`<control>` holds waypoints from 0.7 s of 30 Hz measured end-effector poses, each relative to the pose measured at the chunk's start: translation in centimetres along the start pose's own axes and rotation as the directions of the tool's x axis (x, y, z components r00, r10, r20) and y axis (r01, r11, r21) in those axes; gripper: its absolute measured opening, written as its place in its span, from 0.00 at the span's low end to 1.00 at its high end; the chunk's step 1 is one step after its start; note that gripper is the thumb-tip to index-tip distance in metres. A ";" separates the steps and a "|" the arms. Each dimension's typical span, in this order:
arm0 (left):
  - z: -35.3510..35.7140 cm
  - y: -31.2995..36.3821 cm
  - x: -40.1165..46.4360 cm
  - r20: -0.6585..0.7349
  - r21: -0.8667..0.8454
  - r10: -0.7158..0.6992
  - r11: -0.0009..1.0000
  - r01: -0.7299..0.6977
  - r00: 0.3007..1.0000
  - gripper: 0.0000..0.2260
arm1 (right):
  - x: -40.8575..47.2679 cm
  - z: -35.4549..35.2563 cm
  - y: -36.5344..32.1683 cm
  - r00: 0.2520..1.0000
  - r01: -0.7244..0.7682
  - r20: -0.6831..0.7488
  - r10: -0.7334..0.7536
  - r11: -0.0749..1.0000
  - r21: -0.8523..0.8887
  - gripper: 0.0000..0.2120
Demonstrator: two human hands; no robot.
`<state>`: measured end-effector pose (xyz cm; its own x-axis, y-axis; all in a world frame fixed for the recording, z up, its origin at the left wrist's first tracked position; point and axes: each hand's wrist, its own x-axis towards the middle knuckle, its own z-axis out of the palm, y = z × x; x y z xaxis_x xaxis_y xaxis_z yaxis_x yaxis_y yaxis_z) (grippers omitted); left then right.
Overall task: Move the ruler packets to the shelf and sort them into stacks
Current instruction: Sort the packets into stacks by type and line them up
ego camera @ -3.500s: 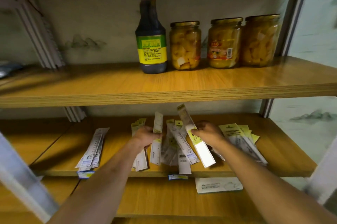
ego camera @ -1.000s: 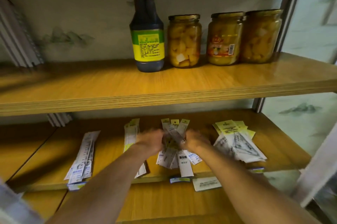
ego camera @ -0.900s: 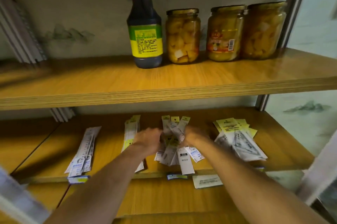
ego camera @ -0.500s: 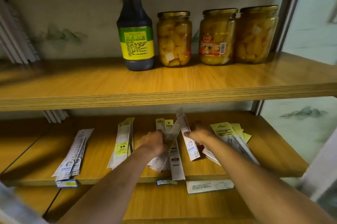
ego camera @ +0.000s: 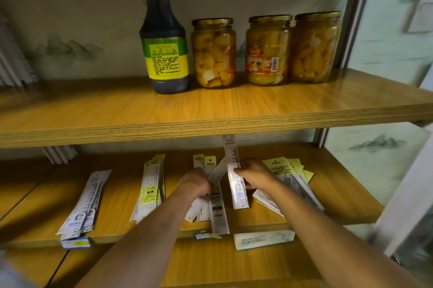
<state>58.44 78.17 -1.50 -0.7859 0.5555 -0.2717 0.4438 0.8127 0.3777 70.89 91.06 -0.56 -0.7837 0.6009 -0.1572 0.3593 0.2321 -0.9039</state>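
Ruler packets lie in groups on the middle wooden shelf (ego camera: 121, 194). A white stack (ego camera: 84, 203) sits at the left, a yellow-labelled stack (ego camera: 151, 187) beside it, a loose fanned pile (ego camera: 216, 208) in the middle, and a wide yellow-topped stack (ego camera: 290, 175) at the right. My right hand (ego camera: 254, 174) pinches one long ruler packet (ego camera: 235, 175), lifted upright off the shelf with its top reaching the upper shelf's edge. My left hand (ego camera: 195, 183) grips another packet (ego camera: 218, 171) in the middle pile, tilted toward the right.
The upper shelf (ego camera: 210, 109) carries a dark sauce bottle (ego camera: 165, 39) and three jars of yellow fruit (ego camera: 267, 49). A white box (ego camera: 263, 239) and small labels lie on the lower shelf. A white frame post (ego camera: 403, 194) stands at the right.
Both hands worked together in the middle pile; my right hand has since pulled one packet out and raised it upright, while my left hand stays gripping a packet in the pile.
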 end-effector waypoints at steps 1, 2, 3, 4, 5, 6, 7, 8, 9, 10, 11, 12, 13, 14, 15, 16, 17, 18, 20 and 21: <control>-0.1 0.0 -0.1 -0.006 0.007 -0.001 1.000 0.001 1.000 0.12 | -0.1 -0.1 0.0 1.000 0.006 -0.003 -0.006 1.000 -0.020 0.13; -0.2 -0.1 0.0 0.001 -0.003 0.000 1.000 0.000 1.000 0.12 | -0.2 -0.2 -0.1 1.000 0.013 -0.006 -0.013 0.999 -0.032 0.14; -0.2 -0.1 0.1 0.018 -0.020 -0.006 1.000 0.007 1.000 0.11 | -0.2 -0.2 -0.1 1.000 0.017 -0.011 -0.017 0.999 -0.034 0.14; -0.3 -0.1 0.1 0.032 -0.049 -0.020 0.999 0.021 0.999 0.11 | -0.2 -0.2 -0.1 1.000 0.022 -0.014 -0.022 0.999 -0.025 0.14; -0.3 -0.1 0.0 0.044 -0.071 -0.035 0.997 0.038 0.998 0.12 | -0.2 -0.2 0.0 1.000 0.025 -0.014 -0.025 1.000 -0.014 0.13; -0.4 -0.1 0.1 0.046 -0.085 -0.042 0.995 0.046 0.998 0.12 | -0.2 -0.2 0.1 1.000 0.026 -0.008 -0.026 1.000 -0.003 0.13; -0.3 -0.1 0.2 0.047 -0.091 -0.044 0.995 0.048 0.998 0.12 | -0.1 -0.1 0.1 1.000 0.019 0.000 -0.019 1.000 0.012 0.13; -0.4 -0.1 0.2 0.047 -0.087 -0.034 0.995 0.038 0.998 0.12 | -0.1 0.0 0.1 1.000 0.009 0.008 -0.009 1.000 0.030 0.12; -0.4 -0.2 0.2 0.058 -0.076 -0.028 0.997 0.033 0.998 0.13 | 0.0 0.1 0.1 1.000 -0.001 0.012 0.000 0.999 0.043 0.12; -0.4 -0.2 0.2 0.078 -0.064 -0.027 0.997 0.032 0.997 0.13 | 0.1 0.2 0.1 1.000 -0.004 0.010 0.003 0.999 0.050 0.13; -0.4 -0.4 0.4 0.097 -0.051 -0.031 0.998 0.036 0.995 0.14 | 0.2 0.3 0.0 1.000 -0.004 0.008 0.004 0.999 0.053 0.14; -0.3 -0.5 0.4 0.108 -0.043 -0.031 0.998 0.036 0.994 0.14 | 0.2 0.4 -0.1 1.000 -0.003 0.009 0.002 0.999 0.054 0.14; -0.3 -0.6 0.5 0.112 -0.035 -0.032 0.999 0.036 0.993 0.15 | 0.1 0.4 -0.2 1.000 -0.002 0.011 0.001 0.999 0.053 0.14; -0.3 -0.7 0.5 0.107 -0.029 -0.034 0.999 0.037 0.994 0.15 | 0.1 0.5 -0.3 1.000 0.001 0.016 -0.002 0.999 0.052 0.14; -0.4 -0.8 0.5 0.102 -0.021 -0.035 0.999 0.037 0.994 0.15 | 0.0 0.5 -0.3 1.000 0.005 0.022 -0.006 0.999 0.051 0.14; -0.5 -0.8 0.5 0.101 -0.016 -0.032 0.999 0.034 0.994 0.16 | 0.0 0.4 -0.3 1.000 0.008 0.024 -0.009 0.999 0.046 0.15; -0.4 -0.8 0.6 0.102 -0.009 -0.030 0.999 0.031 0.994 0.17 | -0.1 0.4 -0.3 1.000 0.012 0.024 -0.013 0.999 0.037 0.15; -0.5 -0.9 0.6 0.106 -0.001 -0.025 1.000 0.025 0.994 0.18 | -0.1 0.3 -0.2 1.000 0.015 0.022 -0.016 0.999 0.029 0.16; -0.7 -1.0 0.4 0.110 0.001 -0.009 1.000 0.009 0.994 0.19 | -0.1 0.1 0.0 1.000 0.018 0.022 -0.019 0.999 0.026 0.16; -0.9 -1.1 0.3 0.106 -0.018 -0.002 1.000 0.004 0.994 0.19 | 0.0 0.0 0.1 1.000 0.017 0.023 -0.018 0.999 0.034 0.15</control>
<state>57.31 77.25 -1.25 -0.7366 0.5693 -0.3651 0.4330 0.8117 0.3921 70.94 91.10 -0.62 -0.8012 0.5792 -0.1503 0.3287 0.2161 -0.9194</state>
